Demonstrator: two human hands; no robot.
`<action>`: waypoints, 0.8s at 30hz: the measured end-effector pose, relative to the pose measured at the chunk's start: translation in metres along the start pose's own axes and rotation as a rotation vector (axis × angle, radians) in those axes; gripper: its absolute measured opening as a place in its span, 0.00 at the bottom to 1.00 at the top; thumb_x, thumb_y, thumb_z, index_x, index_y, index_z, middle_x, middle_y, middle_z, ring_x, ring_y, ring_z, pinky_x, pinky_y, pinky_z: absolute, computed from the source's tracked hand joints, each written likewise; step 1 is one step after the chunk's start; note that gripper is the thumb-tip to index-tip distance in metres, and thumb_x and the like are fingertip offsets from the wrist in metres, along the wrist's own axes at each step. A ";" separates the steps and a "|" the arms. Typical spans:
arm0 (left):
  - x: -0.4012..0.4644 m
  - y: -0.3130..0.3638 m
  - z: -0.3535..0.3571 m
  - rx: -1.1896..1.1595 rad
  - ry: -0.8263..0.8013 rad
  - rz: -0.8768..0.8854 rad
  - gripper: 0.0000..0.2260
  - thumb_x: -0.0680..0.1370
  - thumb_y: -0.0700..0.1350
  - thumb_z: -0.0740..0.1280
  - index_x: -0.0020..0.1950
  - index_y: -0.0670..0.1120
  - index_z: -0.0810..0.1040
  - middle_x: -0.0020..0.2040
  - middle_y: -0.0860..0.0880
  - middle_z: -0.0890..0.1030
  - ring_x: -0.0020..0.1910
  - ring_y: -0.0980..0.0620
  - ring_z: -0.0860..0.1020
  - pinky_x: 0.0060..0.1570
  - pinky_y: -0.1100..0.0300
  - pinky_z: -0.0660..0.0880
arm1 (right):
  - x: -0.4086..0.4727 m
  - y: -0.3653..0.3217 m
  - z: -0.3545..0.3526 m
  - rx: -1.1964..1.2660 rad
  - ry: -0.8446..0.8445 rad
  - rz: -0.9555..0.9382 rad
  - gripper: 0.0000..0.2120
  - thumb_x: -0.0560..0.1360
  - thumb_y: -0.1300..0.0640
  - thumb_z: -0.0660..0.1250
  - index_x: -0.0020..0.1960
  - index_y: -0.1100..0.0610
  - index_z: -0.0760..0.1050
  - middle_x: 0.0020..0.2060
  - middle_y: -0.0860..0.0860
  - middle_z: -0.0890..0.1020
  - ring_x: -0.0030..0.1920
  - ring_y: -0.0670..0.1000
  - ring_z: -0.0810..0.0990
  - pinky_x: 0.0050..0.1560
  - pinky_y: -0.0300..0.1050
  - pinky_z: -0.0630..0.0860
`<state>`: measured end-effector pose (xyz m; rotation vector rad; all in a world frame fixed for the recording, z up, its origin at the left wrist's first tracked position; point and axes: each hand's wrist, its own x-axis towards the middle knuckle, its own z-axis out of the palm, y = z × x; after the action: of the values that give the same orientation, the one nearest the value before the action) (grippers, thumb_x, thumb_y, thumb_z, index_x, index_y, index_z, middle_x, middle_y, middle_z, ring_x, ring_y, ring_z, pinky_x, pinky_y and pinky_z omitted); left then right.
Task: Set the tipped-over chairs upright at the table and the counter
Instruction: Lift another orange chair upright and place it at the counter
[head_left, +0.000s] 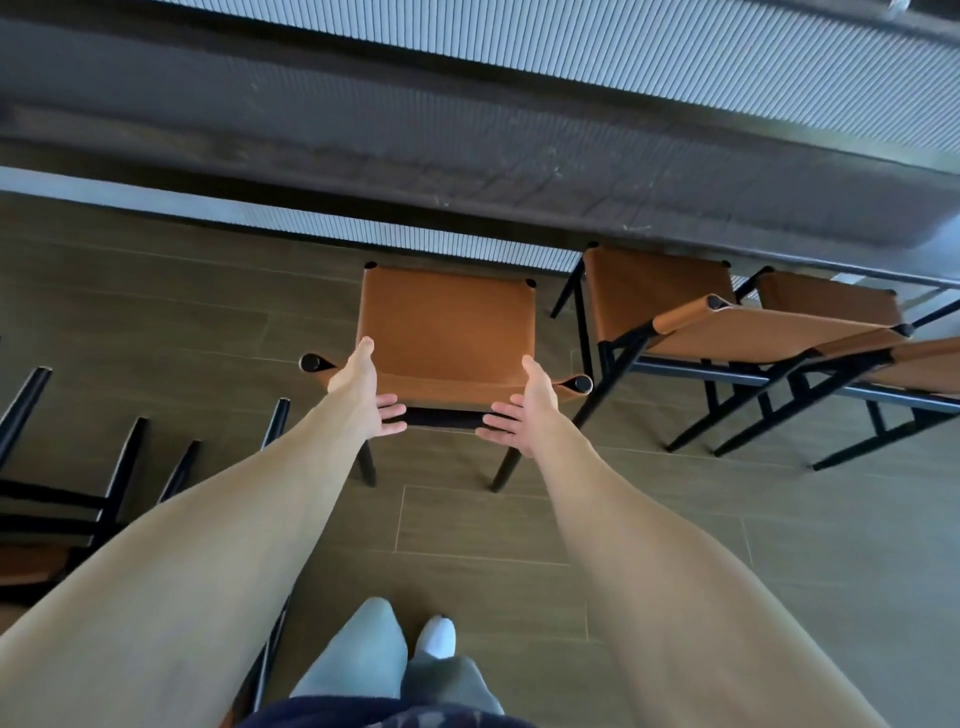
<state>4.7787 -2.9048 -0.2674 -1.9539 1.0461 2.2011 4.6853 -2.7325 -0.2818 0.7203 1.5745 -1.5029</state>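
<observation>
Both the left hand (363, 384) and the right hand (530, 405) held their fingers (389, 413) open beside the backrest (447, 387) of the upright chair (447, 327), probably to square it to the counter (467, 171).

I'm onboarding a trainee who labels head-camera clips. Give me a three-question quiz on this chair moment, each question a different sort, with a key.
1. True or false: the chair in front of the person stands upright on its legs.
2. Multiple choice: the left hand and right hand are at the chair's A) front legs B) backrest, one at each end C) seat middle.
3. Fill in: to the left, black chair legs point up, so that chair is still ____.

Key: 1 true; 2 B; 3 tipped over.
</observation>
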 end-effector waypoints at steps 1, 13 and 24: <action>0.002 0.002 -0.003 0.000 0.005 -0.008 0.33 0.78 0.63 0.65 0.75 0.43 0.68 0.64 0.37 0.78 0.56 0.36 0.81 0.61 0.35 0.75 | 0.002 0.000 0.005 -0.006 -0.002 0.002 0.38 0.77 0.35 0.65 0.78 0.58 0.64 0.63 0.61 0.78 0.57 0.65 0.81 0.51 0.65 0.83; 0.073 0.024 0.001 -0.149 -0.023 -0.183 0.35 0.76 0.59 0.71 0.77 0.45 0.64 0.66 0.35 0.73 0.59 0.34 0.79 0.60 0.30 0.74 | 0.064 0.000 0.048 0.126 0.098 0.138 0.30 0.77 0.45 0.70 0.73 0.57 0.66 0.64 0.65 0.74 0.59 0.69 0.79 0.49 0.67 0.82; 0.123 0.039 0.035 -0.373 0.061 -0.079 0.21 0.78 0.25 0.61 0.70 0.37 0.71 0.64 0.34 0.76 0.55 0.35 0.79 0.52 0.36 0.81 | 0.115 -0.021 0.073 0.522 0.138 0.016 0.21 0.80 0.75 0.56 0.71 0.66 0.67 0.64 0.69 0.75 0.62 0.72 0.78 0.56 0.70 0.78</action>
<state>4.7049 -2.9682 -0.3589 -2.1675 0.5787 2.4487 4.6226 -2.8222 -0.3658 1.1437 1.2702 -1.9102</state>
